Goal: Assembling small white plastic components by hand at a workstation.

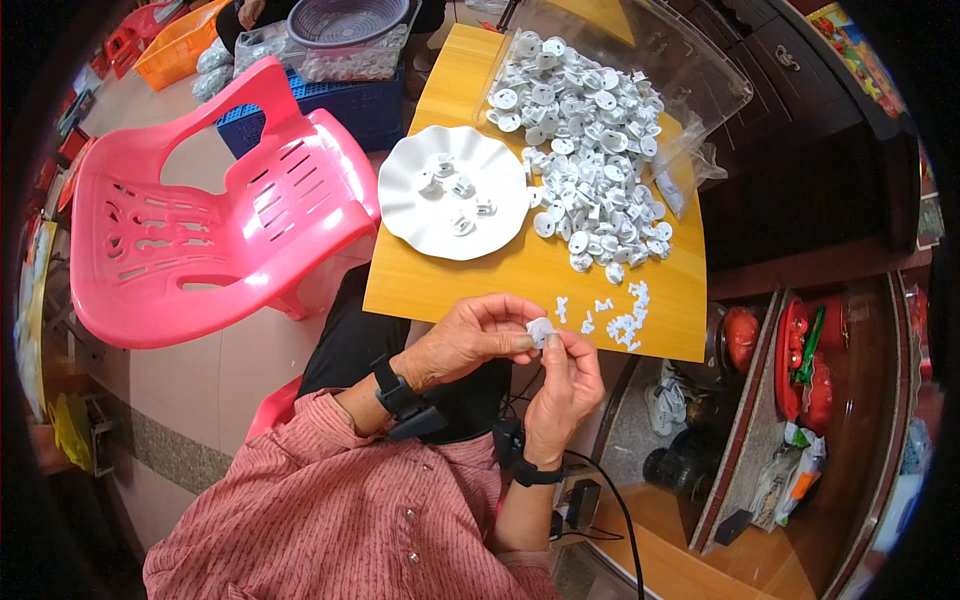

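Just off the near edge of the yellow table (400, 285), a small round white plastic part (541, 330) is pinched between my two hands. Thumb and fingers of my left hand (470, 338) close on its left side. My right hand (565, 385) grips it from the right and below. Beyond them, a white plate with a wavy rim (400, 215) carries several white plastic pieces (462, 186). A large heap of similar round white parts (600, 150) spreads over the table's far right. Tiny white pieces (627, 328) lie by the near right corner.
A pink plastic chair (200, 230) stands left of the table. A clear plastic bin (715, 85) lies behind the heap, with a clear bag (680, 180) beside it. Open shelves (740, 440) are at the right. A black cable (625, 510) hangs near my right forearm.
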Demonstrator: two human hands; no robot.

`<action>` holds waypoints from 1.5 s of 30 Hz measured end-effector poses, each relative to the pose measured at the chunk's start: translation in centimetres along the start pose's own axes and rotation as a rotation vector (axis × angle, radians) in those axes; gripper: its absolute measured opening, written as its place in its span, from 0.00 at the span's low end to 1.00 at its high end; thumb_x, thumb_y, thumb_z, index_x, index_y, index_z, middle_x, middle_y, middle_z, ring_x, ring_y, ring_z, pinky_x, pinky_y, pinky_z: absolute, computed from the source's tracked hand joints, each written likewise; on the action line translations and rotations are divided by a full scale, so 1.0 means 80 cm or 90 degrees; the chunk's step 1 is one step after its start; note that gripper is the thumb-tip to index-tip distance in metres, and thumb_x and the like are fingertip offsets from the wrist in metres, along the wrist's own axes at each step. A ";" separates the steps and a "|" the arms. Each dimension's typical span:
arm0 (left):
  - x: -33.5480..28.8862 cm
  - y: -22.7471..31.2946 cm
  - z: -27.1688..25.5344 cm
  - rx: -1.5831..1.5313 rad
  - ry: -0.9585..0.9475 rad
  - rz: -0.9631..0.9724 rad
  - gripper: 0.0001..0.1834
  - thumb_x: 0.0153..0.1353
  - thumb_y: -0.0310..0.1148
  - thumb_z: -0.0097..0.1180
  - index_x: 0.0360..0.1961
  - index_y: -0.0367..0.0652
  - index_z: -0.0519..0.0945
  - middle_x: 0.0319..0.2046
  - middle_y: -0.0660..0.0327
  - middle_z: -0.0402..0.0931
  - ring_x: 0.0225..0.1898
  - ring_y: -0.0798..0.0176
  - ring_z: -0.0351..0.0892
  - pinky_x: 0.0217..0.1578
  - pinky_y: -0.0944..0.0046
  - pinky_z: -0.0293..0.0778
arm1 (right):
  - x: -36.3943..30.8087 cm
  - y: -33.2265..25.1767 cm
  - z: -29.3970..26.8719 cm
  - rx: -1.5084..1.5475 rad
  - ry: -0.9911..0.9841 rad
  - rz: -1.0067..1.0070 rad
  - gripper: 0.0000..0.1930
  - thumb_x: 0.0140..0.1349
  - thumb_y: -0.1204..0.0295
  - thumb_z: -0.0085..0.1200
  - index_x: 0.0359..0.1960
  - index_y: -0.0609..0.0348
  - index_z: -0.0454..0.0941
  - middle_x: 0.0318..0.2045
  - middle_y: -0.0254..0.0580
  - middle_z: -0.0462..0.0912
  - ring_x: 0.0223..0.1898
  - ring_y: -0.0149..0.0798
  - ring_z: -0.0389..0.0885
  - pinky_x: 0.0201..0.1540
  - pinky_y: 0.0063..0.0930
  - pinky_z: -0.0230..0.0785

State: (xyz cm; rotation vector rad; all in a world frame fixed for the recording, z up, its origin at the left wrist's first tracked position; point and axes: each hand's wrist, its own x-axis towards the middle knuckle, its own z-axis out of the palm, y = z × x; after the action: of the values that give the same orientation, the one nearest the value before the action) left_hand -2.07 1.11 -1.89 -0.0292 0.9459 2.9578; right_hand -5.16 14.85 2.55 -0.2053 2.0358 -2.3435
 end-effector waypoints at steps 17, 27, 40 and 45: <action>-0.001 -0.004 0.001 0.070 0.014 0.042 0.19 0.65 0.23 0.63 0.56 0.34 0.76 0.44 0.59 0.82 0.42 0.68 0.83 0.46 0.68 0.81 | -0.004 0.004 -0.001 -0.138 -0.011 -0.046 0.02 0.67 0.80 0.57 0.38 0.67 0.78 0.41 0.38 0.80 0.42 0.29 0.80 0.47 0.22 0.73; -0.005 0.003 0.000 0.130 0.002 0.028 0.18 0.64 0.22 0.63 0.55 0.36 0.78 0.46 0.60 0.82 0.46 0.68 0.83 0.50 0.66 0.81 | -0.006 0.004 -0.003 -0.323 -0.012 -0.176 0.05 0.62 0.79 0.61 0.37 0.64 0.77 0.40 0.47 0.81 0.37 0.41 0.82 0.40 0.32 0.76; -0.008 0.005 0.002 0.074 -0.022 0.036 0.19 0.65 0.23 0.62 0.57 0.36 0.77 0.47 0.61 0.82 0.47 0.69 0.82 0.50 0.66 0.80 | -0.009 -0.012 0.001 -0.442 -0.045 -0.273 0.06 0.59 0.81 0.60 0.37 0.63 0.76 0.40 0.49 0.80 0.42 0.50 0.82 0.45 0.41 0.76; -0.011 0.011 -0.006 0.123 -0.025 0.024 0.18 0.64 0.23 0.63 0.55 0.36 0.78 0.47 0.61 0.82 0.48 0.69 0.81 0.52 0.67 0.79 | -0.007 -0.023 0.004 -0.491 -0.111 -0.305 0.06 0.60 0.82 0.59 0.38 0.64 0.77 0.40 0.50 0.80 0.42 0.51 0.82 0.45 0.41 0.76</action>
State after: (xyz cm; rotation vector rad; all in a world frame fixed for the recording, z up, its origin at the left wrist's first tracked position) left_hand -1.24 0.10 -1.78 0.0520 1.2333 2.8737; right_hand -4.44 14.85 4.34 -0.9575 2.9146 -1.4706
